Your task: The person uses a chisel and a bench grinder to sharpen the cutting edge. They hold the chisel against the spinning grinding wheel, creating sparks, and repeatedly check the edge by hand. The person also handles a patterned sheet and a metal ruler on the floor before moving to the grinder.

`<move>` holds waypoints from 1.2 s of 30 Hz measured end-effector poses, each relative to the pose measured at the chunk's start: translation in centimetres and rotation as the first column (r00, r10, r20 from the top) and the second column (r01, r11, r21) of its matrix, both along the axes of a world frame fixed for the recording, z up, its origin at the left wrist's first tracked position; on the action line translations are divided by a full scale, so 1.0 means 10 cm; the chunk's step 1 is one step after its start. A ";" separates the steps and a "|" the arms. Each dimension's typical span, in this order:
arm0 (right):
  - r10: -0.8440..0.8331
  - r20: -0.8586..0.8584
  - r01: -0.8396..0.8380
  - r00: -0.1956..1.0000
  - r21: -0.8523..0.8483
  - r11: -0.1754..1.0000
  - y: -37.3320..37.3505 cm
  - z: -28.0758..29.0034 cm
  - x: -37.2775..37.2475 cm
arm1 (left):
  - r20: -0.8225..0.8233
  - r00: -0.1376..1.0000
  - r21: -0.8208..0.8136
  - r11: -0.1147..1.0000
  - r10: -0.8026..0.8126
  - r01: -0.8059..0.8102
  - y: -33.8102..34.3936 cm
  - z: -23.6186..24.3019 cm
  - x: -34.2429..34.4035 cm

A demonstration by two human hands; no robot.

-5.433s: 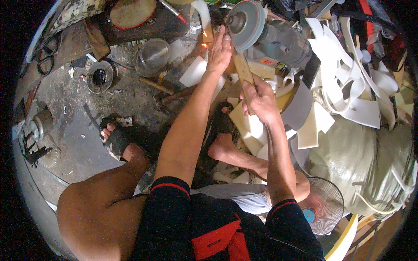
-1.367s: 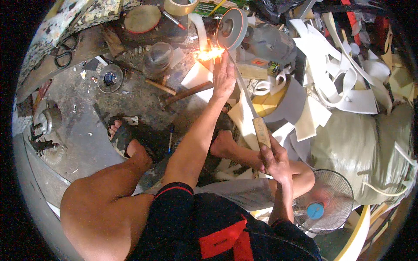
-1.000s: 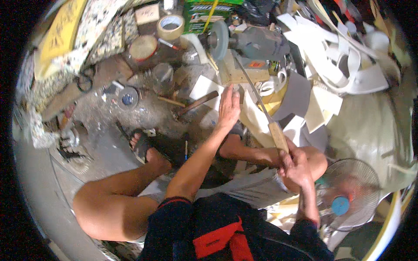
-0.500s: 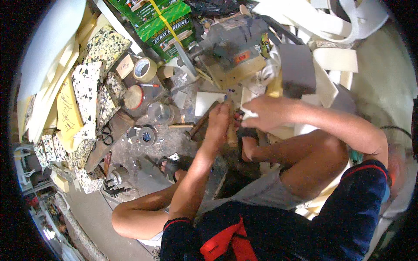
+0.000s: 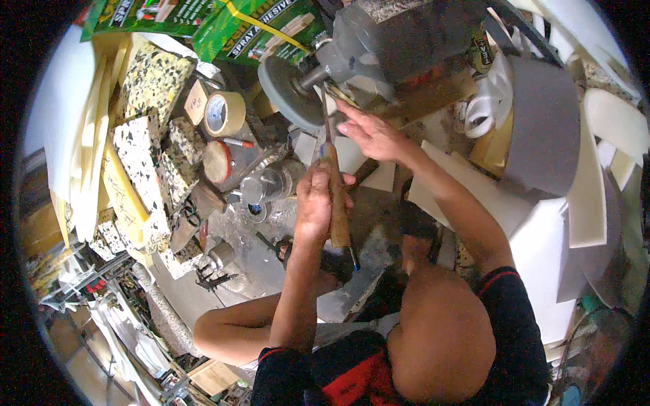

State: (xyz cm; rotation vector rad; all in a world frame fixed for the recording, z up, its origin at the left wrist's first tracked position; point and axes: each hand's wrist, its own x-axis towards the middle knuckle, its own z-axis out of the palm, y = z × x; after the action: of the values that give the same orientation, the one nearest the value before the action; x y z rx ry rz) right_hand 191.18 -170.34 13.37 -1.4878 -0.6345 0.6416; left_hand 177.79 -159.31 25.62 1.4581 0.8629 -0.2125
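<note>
My left hand (image 5: pixel 315 203) is shut on the wooden handle of a long knife (image 5: pixel 336 203), which points up and away from me. The thin blade runs up to the grey grinding wheel (image 5: pixel 288 84) of a bench grinder (image 5: pixel 399 34). My right hand (image 5: pixel 369 132) reaches in from the right with its fingers spread. The fingertips lie beside the blade, just under the wheel. No sparks show at the wheel. My bent knee (image 5: pixel 440 331) fills the lower middle.
A roll of tan tape (image 5: pixel 223 114), a red-rimmed round lid (image 5: pixel 218 161) and a glass jar (image 5: pixel 264 186) sit left of the knife. Speckled foam blocks (image 5: pixel 145 149) are stacked at the left, and grey foam (image 5: pixel 542 122) and white foam (image 5: pixel 542 230) sheets at the right. Green boxes (image 5: pixel 257 20) stand behind the grinder.
The knife handle has passed from my right hand to my left, and my right hand now rests by the blade. The sparks are gone. My head has swung closer over the grinder.
</note>
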 end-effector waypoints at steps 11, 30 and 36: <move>-0.016 0.068 0.011 0.998 0.073 0.997 0.28 -0.21 0.09 | 0.019 1.000 0.050 0.998 0.025 -0.026 0.04 -0.17 0.20; 0.007 0.204 -0.007 0.979 -0.002 1.000 0.25 -0.22 0.00 | -0.002 1.000 0.096 0.995 -0.021 0.021 -0.05 -0.08 -0.01; 0.063 0.109 -0.068 0.992 0.041 0.997 0.18 -0.16 -0.07 | -0.037 0.999 0.072 0.997 0.014 -0.012 -0.18 0.08 -0.26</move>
State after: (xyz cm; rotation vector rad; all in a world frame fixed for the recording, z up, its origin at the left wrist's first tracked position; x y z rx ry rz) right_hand 190.49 -168.50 11.80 -1.4718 -0.7787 0.5961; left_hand 175.18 -161.09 26.39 1.5191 0.9182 -0.2013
